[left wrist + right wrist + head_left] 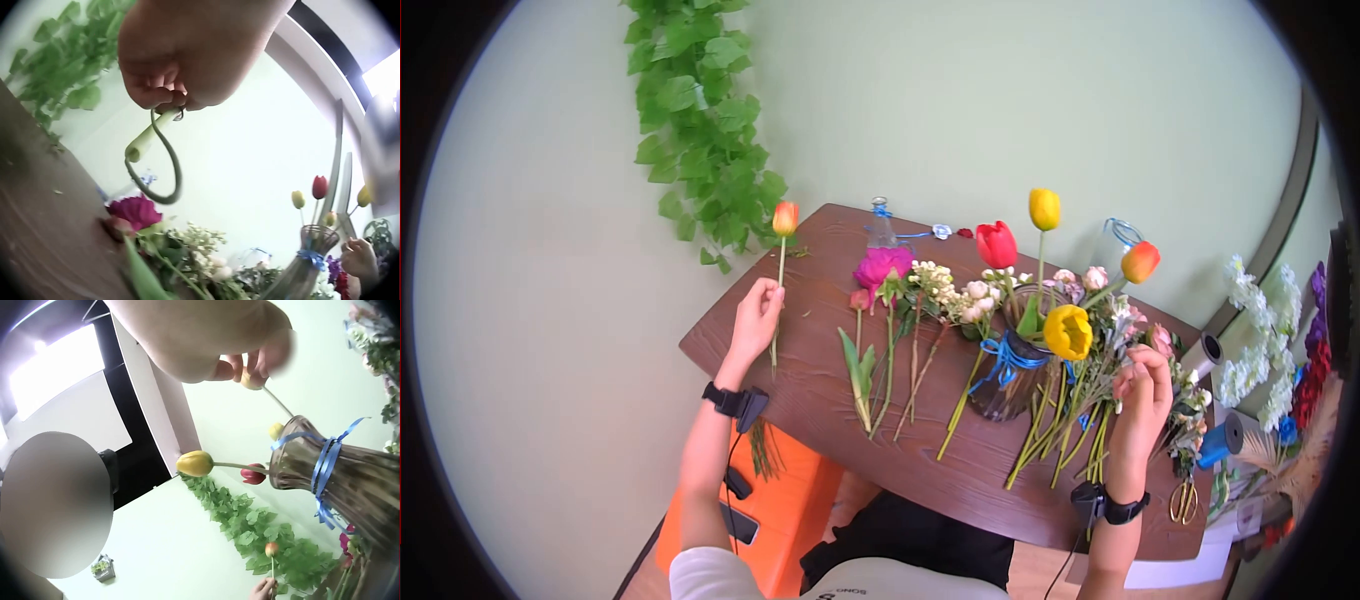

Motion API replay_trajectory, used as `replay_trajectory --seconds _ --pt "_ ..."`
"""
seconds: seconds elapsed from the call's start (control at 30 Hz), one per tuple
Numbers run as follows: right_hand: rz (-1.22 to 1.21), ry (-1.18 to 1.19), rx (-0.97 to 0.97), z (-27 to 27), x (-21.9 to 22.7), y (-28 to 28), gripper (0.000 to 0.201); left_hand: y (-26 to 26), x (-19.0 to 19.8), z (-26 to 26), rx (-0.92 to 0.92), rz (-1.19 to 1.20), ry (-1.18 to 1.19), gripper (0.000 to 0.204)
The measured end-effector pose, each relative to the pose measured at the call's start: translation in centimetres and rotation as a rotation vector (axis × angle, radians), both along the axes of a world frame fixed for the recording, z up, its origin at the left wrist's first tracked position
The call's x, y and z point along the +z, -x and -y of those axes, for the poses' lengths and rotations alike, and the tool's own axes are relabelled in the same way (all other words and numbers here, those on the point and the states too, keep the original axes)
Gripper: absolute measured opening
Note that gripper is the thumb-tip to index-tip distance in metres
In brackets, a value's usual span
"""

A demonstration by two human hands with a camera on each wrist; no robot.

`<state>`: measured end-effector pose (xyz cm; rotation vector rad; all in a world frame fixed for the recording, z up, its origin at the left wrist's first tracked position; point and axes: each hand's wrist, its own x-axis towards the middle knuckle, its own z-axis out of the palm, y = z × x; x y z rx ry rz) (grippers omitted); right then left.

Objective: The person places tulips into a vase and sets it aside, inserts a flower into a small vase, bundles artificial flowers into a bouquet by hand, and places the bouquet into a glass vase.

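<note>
My left hand (757, 318) pinches an orange tulip (786, 219) upright by its stem, above the table's left side. In the left wrist view the cut stem end (134, 152) pokes out below the fingers, beside a looped thin green strand (177, 172). My right hand (1142, 392) hovers with loosely bent fingers at the right of a glass vase (1003, 395), holding nothing. The vase has a blue ribbon (1006, 357) tied round it. In it stand a red tulip (997, 245), two yellow tulips (1045, 209) and an orange tulip (1141, 262).
Loose stems and a magenta flower (882, 268) lie left of the vase on the brown table (800, 345). A small glass bottle (881, 225) stands behind. Scissors (1184, 501) and a blue ribbon spool (1222, 440) sit at the right. An orange seat (805, 500) is below left.
</note>
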<state>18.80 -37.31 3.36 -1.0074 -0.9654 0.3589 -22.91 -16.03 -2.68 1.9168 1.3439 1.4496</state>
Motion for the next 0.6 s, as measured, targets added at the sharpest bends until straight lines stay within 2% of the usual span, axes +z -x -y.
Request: replay_trajectory --seconds 0.07,0.13,0.17,0.2,0.27,0.3,0.33,0.4,0.43,0.47,0.53,0.6 --pt "0.014 -0.063 0.025 0.4 0.6 1.1 0.007 -3.9 3.5 3.8 -0.196 0.075 0.022 0.005" --pt "0.06 -0.093 0.058 1.1 1.1 2.2 0.006 -6.8 5.7 7.5 -0.367 0.01 -0.019 0.005" --pt "0.095 -0.094 0.083 1.5 1.4 2.7 0.007 -8.1 6.1 9.1 -0.421 -0.042 -0.075 0.006" --pt "0.129 -0.094 0.109 1.9 1.6 3.2 0.008 -9.6 6.4 10.3 -0.504 -0.078 -0.267 0.008" --pt "0.204 -0.061 0.209 2.8 1.9 4.0 0.016 -12.0 7.1 12.4 -0.76 -0.201 -0.41 0.014" --pt "0.267 -0.039 0.267 3.3 2.4 4.4 0.019 -12.9 7.3 13.5 -0.852 -0.307 -0.328 0.012" --pt "0.331 -0.015 0.327 3.7 2.9 4.6 0.022 -14.3 7.1 14.1 -0.968 -0.305 -0.313 0.012" --pt "0.588 0.018 0.461 4.0 3.1 4.1 0.027 -16.5 5.9 14.8 -1.041 -0.305 -0.334 0.012" --pt "0.559 0.035 0.562 4.3 3.3 4.0 0.026 -17.5 5.8 15.1 -1.083 -0.28 -0.351 0.012" --pt "0.557 0.04 0.551 4.7 3.2 3.9 0.026 -18.3 5.8 15.3 -1.125 -0.256 -0.368 0.012" --pt "0.245 0.147 0.675 5.5 2.9 3.8 0.022 -19.4 5.9 15.4 -1.156 -0.276 -0.352 0.013" --pt "0.155 0.167 0.675 6.0 2.9 3.5 0.018 -20.4 6.0 15.3 -1.188 -0.266 -0.297 0.016"
